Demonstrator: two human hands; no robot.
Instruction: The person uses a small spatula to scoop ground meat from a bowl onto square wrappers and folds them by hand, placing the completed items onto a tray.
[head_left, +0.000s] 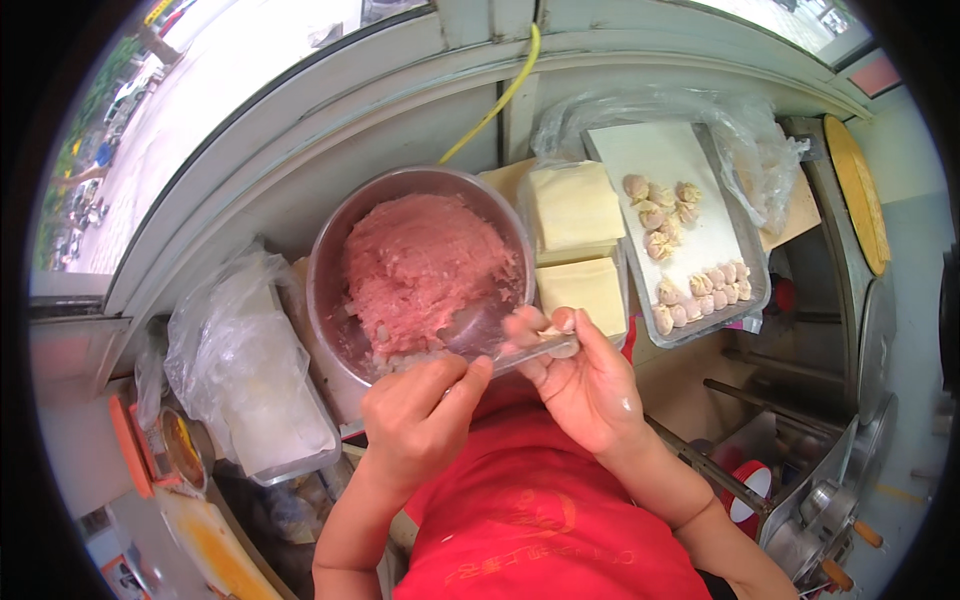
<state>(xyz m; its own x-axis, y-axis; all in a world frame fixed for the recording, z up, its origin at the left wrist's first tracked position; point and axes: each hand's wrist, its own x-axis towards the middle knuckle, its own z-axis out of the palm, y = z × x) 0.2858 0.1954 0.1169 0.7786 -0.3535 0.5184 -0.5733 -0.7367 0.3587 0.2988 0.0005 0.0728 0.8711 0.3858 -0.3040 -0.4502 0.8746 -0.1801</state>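
My left hand (420, 412) is closed around a flat metal filling spatula (529, 354). Its blade reaches across to the fingers of my right hand (589, 394). That hand is cupped around a small, partly hidden piece of wonton wrapper (553, 332), and its fingertips are blurred. Just beyond both hands stands a steel bowl (321, 300) of pink minced meat (427, 262). Square yellow wrappers lie in two stacks, a far stack (574, 206) and a near stack (581, 292), right of the bowl. Several folded wontons (705, 296) sit on a lined metal tray (667, 336).
A plastic-covered tray (274, 420) lies left of the bowl. Clear plastic sheeting (757, 157) bunches behind the wonton tray. A yellow cord (499, 105) hangs behind the bowl, near the window frame. Ladles with wooden handles (836, 574) are at lower right.
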